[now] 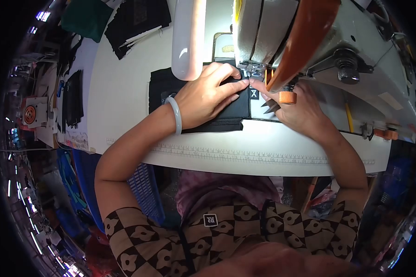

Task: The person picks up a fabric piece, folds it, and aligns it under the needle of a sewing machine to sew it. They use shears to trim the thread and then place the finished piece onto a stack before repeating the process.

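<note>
My left hand (210,94) lies on a stack of black fabric (205,124), its fingers apart and pressing the cloth near the presser foot (253,68). Under the needle area, a small black label with a white X-like mark (254,93) shows along the fabric's right edge. My right hand (302,108) is closed around small scissors; their dark pointed blades (270,107) stick out to the left beneath the fingers. Its index fingertip meets my left fingertip at the label's upper end. The scissors' handles are hidden in the palm.
The sewing machine (370,87) rises at the upper right, with an orange part (305,41) above my right hand. A white lamp tube (188,41) hangs over the left hand. More black pieces (138,23) lie at the back left. A printed ruler (245,156) runs along the table's front edge.
</note>
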A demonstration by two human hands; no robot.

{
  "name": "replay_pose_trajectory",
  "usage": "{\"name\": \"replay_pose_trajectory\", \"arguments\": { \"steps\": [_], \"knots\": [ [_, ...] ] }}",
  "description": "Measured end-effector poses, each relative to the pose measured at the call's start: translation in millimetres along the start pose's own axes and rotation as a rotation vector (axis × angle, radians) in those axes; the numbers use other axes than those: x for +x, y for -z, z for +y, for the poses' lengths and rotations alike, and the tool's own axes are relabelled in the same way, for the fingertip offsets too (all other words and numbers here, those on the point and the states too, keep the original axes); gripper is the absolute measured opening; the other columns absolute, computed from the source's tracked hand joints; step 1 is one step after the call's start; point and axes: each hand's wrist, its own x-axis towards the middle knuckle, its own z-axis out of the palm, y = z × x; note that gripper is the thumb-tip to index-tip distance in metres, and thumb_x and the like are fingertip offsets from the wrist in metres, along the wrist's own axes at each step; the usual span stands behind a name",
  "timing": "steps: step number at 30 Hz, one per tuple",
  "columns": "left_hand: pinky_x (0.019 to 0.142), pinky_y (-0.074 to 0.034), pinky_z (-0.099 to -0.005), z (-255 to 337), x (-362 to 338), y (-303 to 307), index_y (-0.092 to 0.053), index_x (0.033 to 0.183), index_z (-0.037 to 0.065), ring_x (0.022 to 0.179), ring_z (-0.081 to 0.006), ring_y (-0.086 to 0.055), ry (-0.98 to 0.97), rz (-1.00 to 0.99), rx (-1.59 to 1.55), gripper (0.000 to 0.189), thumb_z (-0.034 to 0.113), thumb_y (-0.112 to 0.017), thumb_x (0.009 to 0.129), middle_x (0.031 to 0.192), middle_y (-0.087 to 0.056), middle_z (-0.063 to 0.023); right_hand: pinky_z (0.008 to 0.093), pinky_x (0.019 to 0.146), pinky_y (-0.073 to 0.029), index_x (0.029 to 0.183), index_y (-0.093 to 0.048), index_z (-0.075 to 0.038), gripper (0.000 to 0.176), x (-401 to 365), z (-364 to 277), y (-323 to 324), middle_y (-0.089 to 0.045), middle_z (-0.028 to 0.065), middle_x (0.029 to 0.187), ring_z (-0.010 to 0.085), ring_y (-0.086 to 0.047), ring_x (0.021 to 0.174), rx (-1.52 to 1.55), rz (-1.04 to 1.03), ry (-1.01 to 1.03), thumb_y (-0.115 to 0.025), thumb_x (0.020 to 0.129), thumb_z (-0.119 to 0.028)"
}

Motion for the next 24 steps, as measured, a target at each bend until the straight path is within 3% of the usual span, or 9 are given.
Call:
{"name": "replay_pose_trajectory", "arguments": {
  "steps": [4,10,15,20,24],
  "knots": [
    [0.096,-0.05,-0.0417,4,2,7,-0.068,0.124,0.003,0.115,-0.0322,-0.057,-0.013,-0.013,0.058,0.035,0.013,-0.072,0.091,0.122,-0.059,-0.0144,0.0435,0.086,-0.055,0.138,-0.066,-0.028,0.057,-4,3,-7,-0.071,0.0125,0.102,0.0312,-0.068,0.09,-0.075,0.012,-0.001,-0.065,0.089,0.0],
    [0.107,-0.048,-0.0427,18,-16,18,-0.068,0.119,0.0,0.128,-0.031,-0.057,-0.063,-0.025,0.026,0.041,0.019,-0.078,0.085,0.131,-0.062,-0.015,0.0384,0.075,-0.058,0.122,-0.072,-0.009,0.041,-6,-4,2,-0.072,0.0087,0.097,0.0269,-0.07,0.082,0.065,0.237,0.299,-0.071,0.082,0.001],
    [0.102,-0.053,-0.0483,27,-23,12,-0.068,0.122,0.0,0.118,-0.0366,-0.066,-0.166,0.042,0.119,0.046,0.021,-0.079,0.082,0.128,-0.067,-0.0172,0.036,0.065,-0.057,0.109,-0.074,-0.004,0.028,3,-13,-9,-0.072,0.0083,0.093,0.0266,-0.07,0.075,-0.079,0.427,0.557,-0.076,0.082,-0.001],
    [0.097,-0.057,-0.0458,32,-11,25,-0.07,0.119,0.001,0.113,-0.0336,-0.069,-0.137,0.062,0.213,0.042,0.014,-0.075,0.079,0.122,-0.071,-0.0152,0.0362,0.065,-0.057,0.108,-0.075,-0.005,0.026,8,-15,-15,-0.072,0.0091,0.09,0.0268,-0.07,0.074,0.282,0.419,0.352,-0.078,0.082,-0.004],
    [0.096,-0.057,-0.0425,24,-11,18,-0.07,0.119,0.002,0.112,-0.0306,-0.069,-0.155,-0.007,0.143,0.039,0.009,-0.07,0.08,0.122,-0.071,-0.013,0.0366,0.066,-0.057,0.107,-0.075,-0.006,0.027,3,-9,-15,-0.072,0.0103,0.09,0.0276,-0.07,0.073,0.412,0.222,0.267,-0.078,0.08,-0.003]
  ]
}}
